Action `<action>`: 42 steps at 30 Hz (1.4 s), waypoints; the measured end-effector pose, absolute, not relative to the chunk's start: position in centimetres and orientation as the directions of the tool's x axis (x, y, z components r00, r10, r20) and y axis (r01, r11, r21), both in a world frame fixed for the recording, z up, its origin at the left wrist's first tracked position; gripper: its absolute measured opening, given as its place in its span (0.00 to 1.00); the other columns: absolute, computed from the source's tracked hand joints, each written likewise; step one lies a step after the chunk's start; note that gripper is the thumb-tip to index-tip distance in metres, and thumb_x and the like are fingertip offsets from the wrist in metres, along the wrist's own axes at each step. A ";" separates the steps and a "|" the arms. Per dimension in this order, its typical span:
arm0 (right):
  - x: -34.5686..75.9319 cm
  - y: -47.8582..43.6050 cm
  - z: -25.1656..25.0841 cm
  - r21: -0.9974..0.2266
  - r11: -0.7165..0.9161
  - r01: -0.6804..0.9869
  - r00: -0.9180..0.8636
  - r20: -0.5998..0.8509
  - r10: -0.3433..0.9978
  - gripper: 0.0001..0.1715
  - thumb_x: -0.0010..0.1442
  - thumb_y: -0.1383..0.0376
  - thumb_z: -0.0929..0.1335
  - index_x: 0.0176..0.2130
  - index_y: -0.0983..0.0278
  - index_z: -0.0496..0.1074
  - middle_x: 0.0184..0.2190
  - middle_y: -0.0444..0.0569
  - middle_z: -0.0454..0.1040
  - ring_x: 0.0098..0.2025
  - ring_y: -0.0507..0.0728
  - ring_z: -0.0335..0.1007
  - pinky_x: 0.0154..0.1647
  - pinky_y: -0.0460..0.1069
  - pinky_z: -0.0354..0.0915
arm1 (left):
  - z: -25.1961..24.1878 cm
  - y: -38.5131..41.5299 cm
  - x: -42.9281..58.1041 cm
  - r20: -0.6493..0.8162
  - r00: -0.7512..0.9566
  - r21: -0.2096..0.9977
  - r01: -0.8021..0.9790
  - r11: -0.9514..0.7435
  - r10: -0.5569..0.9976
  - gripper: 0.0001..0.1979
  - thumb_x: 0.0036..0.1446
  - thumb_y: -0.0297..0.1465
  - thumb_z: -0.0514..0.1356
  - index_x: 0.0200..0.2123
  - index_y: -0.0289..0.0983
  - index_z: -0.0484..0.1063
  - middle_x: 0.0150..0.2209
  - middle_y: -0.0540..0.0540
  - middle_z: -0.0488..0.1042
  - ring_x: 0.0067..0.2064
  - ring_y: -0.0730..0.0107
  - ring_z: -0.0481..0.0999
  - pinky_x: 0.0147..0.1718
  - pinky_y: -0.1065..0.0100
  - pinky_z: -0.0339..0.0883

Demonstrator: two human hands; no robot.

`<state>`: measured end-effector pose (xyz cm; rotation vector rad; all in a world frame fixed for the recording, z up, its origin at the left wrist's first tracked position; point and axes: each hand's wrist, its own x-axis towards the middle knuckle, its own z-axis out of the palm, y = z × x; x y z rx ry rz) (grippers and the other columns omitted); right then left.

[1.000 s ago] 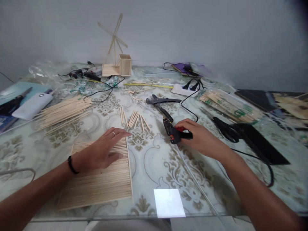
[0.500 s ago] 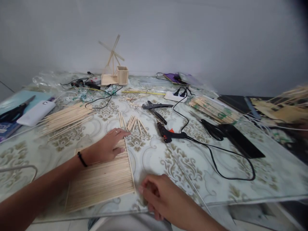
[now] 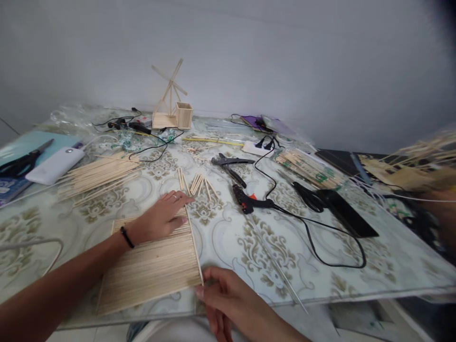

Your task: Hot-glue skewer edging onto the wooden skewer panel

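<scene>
A flat panel of thin bamboo sticks (image 3: 153,270) lies on the table in front of me, with a single stick running along its right edge. My left hand (image 3: 166,216) rests palm down over the panel's upper part, fingers stretched out towards the far right corner and thumb apart. At the near right corner, my right hand (image 3: 221,294) pinches the panel's edge between thumb and index finger. Short cut sticks (image 3: 201,184) lie just beyond the left fingertips. A glue gun (image 3: 249,200) with a black cord lies to the right of the panel.
Pliers (image 3: 233,164), black scissors (image 3: 309,195), a dark phone-like slab (image 3: 351,213) and bagged sticks (image 3: 308,167) are on the right. Long sticks (image 3: 103,175), a white power bank (image 3: 55,166) and more scissors (image 3: 24,161) lie left. A stick windmill model (image 3: 183,115) stands at the back.
My right hand has moved left onto the panel's near right corner and now pinches it. The left hand stays on the panel. The view has shifted slightly.
</scene>
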<state>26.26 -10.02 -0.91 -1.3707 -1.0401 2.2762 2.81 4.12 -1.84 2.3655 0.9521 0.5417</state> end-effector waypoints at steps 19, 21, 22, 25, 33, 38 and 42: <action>30.6 -3.0 3.0 -0.964 -0.232 0.133 -0.343 -0.264 0.902 0.23 0.67 0.46 0.71 0.33 0.60 0.68 0.10 0.35 0.67 0.11 0.47 0.52 0.15 0.43 0.49 | 2.1 3.6 2.2 0.373 0.302 0.755 0.450 -0.476 0.877 0.15 0.67 0.36 0.62 0.54 0.42 0.66 0.50 0.43 0.68 0.47 0.62 0.74 0.44 0.59 0.76; 32.1 -1.4 4.9 -0.979 -0.125 0.160 -0.335 -0.173 0.926 0.22 0.67 0.47 0.72 0.33 0.61 0.69 0.12 0.37 0.70 0.13 0.48 0.58 0.18 0.44 0.54 | 2.8 3.1 2.4 0.435 0.239 0.770 0.402 -0.496 0.868 0.14 0.68 0.35 0.61 0.54 0.43 0.64 0.49 0.45 0.66 0.45 0.67 0.75 0.42 0.64 0.77; 32.7 -0.6 5.9 -0.982 -0.071 0.172 -0.338 -0.127 0.932 0.22 0.67 0.48 0.73 0.34 0.61 0.71 0.14 0.39 0.72 0.15 0.49 0.62 0.20 0.44 0.58 | 3.1 2.9 2.6 0.474 0.205 0.769 0.379 -0.515 0.857 0.14 0.68 0.35 0.62 0.54 0.44 0.63 0.50 0.45 0.65 0.44 0.68 0.75 0.42 0.65 0.77; 34.0 1.3 8.0 -0.976 0.079 0.205 -0.330 0.007 0.944 0.18 0.68 0.51 0.73 0.38 0.62 0.76 0.18 0.40 0.75 0.20 0.49 0.69 0.26 0.45 0.64 | 4.0 2.4 3.2 0.599 0.096 0.731 0.339 -0.592 0.795 0.15 0.67 0.33 0.65 0.52 0.45 0.64 0.52 0.46 0.63 0.45 0.69 0.73 0.43 0.65 0.77; 33.9 3.1 6.4 -0.868 0.437 0.235 -0.252 0.379 0.890 0.12 0.72 0.55 0.71 0.40 0.59 0.79 0.21 0.40 0.75 0.22 0.52 0.74 0.25 0.46 0.71 | 4.5 1.4 3.5 0.776 -0.046 0.604 0.343 -0.719 0.629 0.22 0.60 0.23 0.71 0.52 0.48 0.70 0.48 0.49 0.66 0.49 0.66 0.69 0.39 0.69 0.78; 33.8 2.7 4.6 -0.824 0.522 0.223 -0.177 0.492 0.852 0.05 0.72 0.60 0.71 0.43 0.56 0.79 0.27 0.41 0.77 0.24 0.52 0.75 0.25 0.46 0.72 | 4.9 0.8 3.6 0.776 -0.069 0.613 0.314 -0.725 0.626 0.21 0.61 0.21 0.68 0.52 0.48 0.70 0.48 0.48 0.69 0.47 0.66 0.74 0.37 0.67 0.82; 33.8 2.2 4.3 -0.740 0.592 0.321 -0.129 0.585 0.801 0.04 0.71 0.65 0.71 0.44 0.56 0.79 0.27 0.41 0.76 0.24 0.51 0.76 0.25 0.45 0.71 | 4.8 0.4 3.7 0.776 -0.080 0.613 0.332 -0.717 0.626 0.22 0.61 0.19 0.68 0.51 0.47 0.70 0.47 0.49 0.69 0.44 0.68 0.77 0.38 0.66 0.83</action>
